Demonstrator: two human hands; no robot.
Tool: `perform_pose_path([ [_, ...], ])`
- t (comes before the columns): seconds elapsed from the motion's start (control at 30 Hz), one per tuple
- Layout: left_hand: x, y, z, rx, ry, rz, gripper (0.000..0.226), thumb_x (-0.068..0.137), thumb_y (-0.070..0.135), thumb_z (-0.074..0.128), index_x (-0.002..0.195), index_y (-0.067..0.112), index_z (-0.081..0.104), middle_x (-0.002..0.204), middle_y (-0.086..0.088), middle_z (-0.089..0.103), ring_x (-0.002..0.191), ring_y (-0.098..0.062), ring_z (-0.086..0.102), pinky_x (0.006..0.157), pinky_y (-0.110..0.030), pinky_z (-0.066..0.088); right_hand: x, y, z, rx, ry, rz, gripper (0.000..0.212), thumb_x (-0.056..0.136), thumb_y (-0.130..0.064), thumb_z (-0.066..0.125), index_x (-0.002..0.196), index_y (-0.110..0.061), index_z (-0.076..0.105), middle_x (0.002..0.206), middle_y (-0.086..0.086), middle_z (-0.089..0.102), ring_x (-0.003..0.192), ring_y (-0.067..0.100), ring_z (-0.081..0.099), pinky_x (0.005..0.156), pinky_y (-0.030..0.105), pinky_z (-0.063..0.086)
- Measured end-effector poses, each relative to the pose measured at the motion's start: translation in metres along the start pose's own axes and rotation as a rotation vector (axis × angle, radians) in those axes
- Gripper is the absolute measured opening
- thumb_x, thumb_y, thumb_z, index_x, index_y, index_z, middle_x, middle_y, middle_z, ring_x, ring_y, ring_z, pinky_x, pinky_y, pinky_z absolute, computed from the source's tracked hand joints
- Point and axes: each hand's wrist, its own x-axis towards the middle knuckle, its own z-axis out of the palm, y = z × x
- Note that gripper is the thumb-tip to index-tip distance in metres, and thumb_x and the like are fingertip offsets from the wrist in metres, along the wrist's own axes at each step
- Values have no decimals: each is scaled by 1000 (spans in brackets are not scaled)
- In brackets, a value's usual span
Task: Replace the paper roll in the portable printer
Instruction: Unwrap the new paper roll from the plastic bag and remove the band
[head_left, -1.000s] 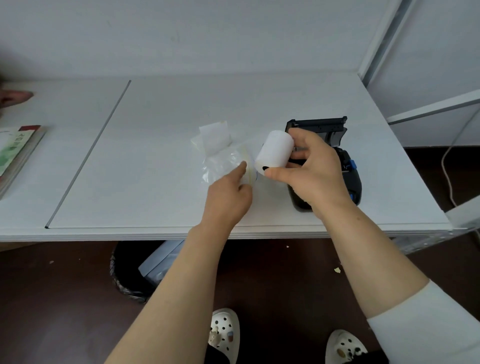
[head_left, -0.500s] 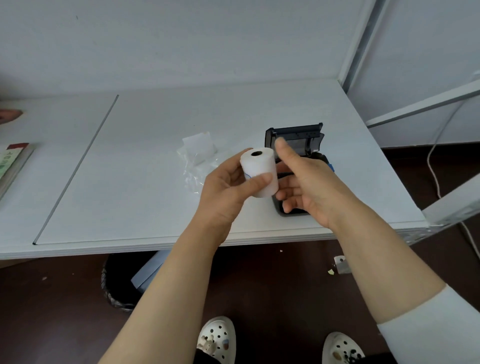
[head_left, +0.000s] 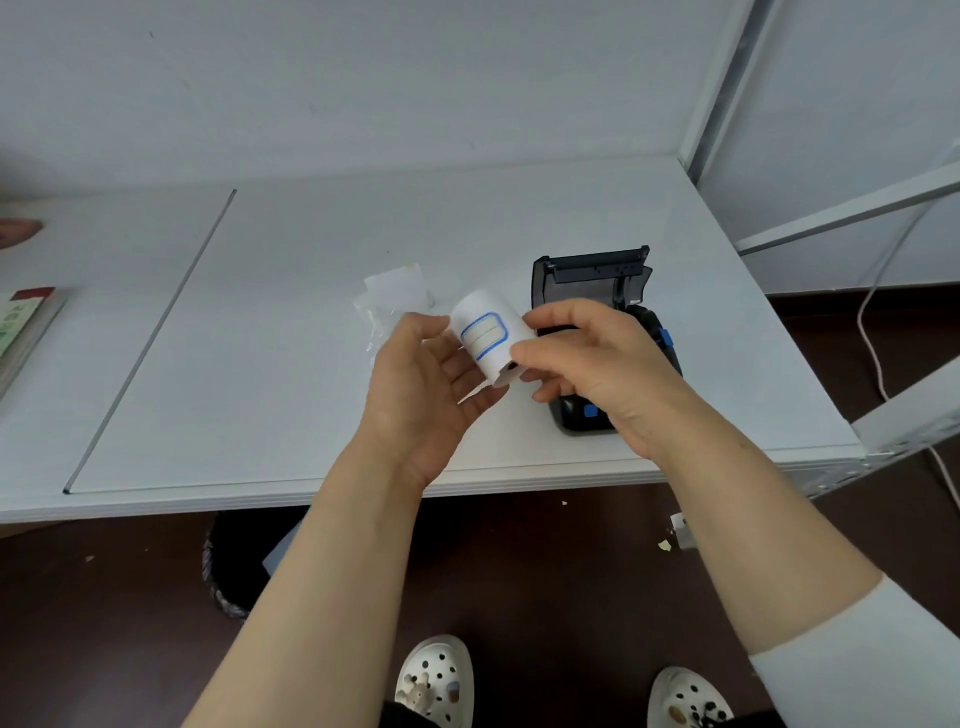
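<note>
The smooth white cylindrical paper roll (head_left: 485, 338), printed with a blue rounded frame, lies tilted between both hands, above the matte white table (head_left: 260, 338) and just left of the black plastic portable printer (head_left: 592, 280) (its lid stands open). The left hand (head_left: 423, 384) cradles it with curled fingers; the right hand (head_left: 587, 358) pinches its right edge. Half a second ago the roll stood upright, core hole up.
</note>
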Motion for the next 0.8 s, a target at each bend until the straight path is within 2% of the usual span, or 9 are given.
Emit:
perform_pose_path([
  [0.1, 0, 0, -3, 41, -11, -1, 19, 89, 19, 48, 97, 11, 62, 94, -9, 67, 86, -22, 62, 80, -32, 51, 1, 0, 0, 110, -14, 10, 25, 78, -10, 66, 102, -14, 63, 97, 16, 71, 76, 21, 68, 69, 33, 60],
  [0.23, 2, -3, -6, 42, 9, -13, 16, 90, 21, 56, 98, 14, 67, 105, -9, 69, 99, -23, 65, 92, -41, 52, 1, 3, 2, 32, 12, -72, 24, 80, -8, 66, 101, -19, 67, 92, 3, 68, 80, 12, 65, 73, 24, 57],
  [0.33, 3, -3, -8, -3, -15, -3, 15, 89, 16, 57, 99, 9, 67, 111, -13, 68, 108, -28, 63, 86, -40, 57, 2, 3, 4, -4, 51, -128, 20, 81, -10, 66, 97, -21, 69, 89, -1, 68, 70, 2, 61, 67, 16, 53],
  [0.4, 3, -2, -9, 25, -41, 10, 16, 89, 14, 56, 100, 9, 67, 109, -11, 67, 106, -26, 63, 86, -37, 57, 2, 3, 4, -20, 66, -157, 15, 81, -11, 67, 91, -21, 70, 84, -4, 69, 61, -1, 60, 62, 13, 53],
  [0.53, 4, -2, -10, 114, -66, 38, 26, 89, 12, 55, 113, 6, 64, 104, -9, 69, 94, -23, 66, 89, -35, 54, 4, 4, 5, -54, 85, -180, 19, 75, 0, 71, 91, -10, 70, 74, -2, 67, 54, -2, 61, 59, 15, 55],
  [0.7, 4, -1, -12, 166, -63, 61, 32, 88, 12, 57, 118, 3, 60, 112, -15, 67, 106, -32, 64, 89, -34, 54, 3, 3, 6, -69, 89, -184, 18, 73, 3, 72, 85, -10, 67, 70, 0, 66, 50, -2, 62, 55, 17, 54],
  [0.8, 4, -2, -11, 190, -65, 77, 32, 88, 12, 57, 119, 3, 60, 112, -15, 66, 106, -33, 64, 86, -32, 55, 3, 3, 6, -85, 91, -182, 16, 73, 2, 72, 78, -12, 67, 67, 1, 66, 47, -1, 60, 55, 14, 54],
])
